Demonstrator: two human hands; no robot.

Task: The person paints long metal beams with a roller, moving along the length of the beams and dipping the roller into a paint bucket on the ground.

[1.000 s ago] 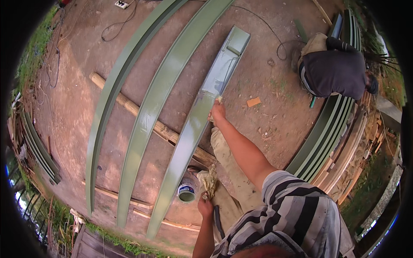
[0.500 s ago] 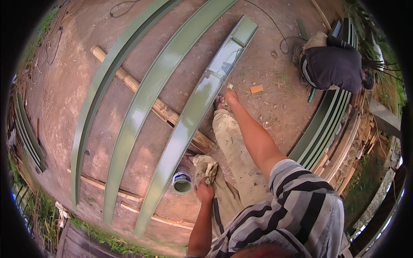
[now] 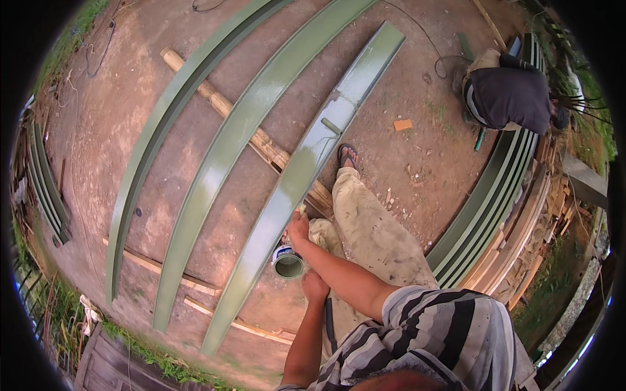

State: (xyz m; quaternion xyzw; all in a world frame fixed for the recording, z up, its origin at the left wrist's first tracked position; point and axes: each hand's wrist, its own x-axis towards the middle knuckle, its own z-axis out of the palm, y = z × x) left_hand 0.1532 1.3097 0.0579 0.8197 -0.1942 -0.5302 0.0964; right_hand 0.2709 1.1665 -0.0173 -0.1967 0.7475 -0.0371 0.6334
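Observation:
My right hand [image 3: 298, 226] is closed around the pale handle of a paint roller, beside the nearest curved green beam [image 3: 285, 189]. The small green roller head [image 3: 331, 126] lies against that beam's upper face, farther up. Part of the face is glossy with wet-looking paint. Just below my right hand stands an open paint can [image 3: 287, 263] with green paint inside its rim. My left hand [image 3: 315, 287] is curled close to the can, over my trouser leg; my right forearm partly covers its fingers, so what it grips is hidden.
Two more curved green beams [image 3: 218, 159] [image 3: 147, 153] lie to the left across a bamboo pole [image 3: 215, 98] and wooden strips [image 3: 238, 326]. A person [image 3: 508, 94] bends over stacked green beams [image 3: 479, 202] at right. An orange block [image 3: 403, 124] lies on the dirt.
My right hand has drawn back toward me and the can, bringing the roller head down along the beam. My left hand has shifted slightly right; the beams look shifted as the view moved.

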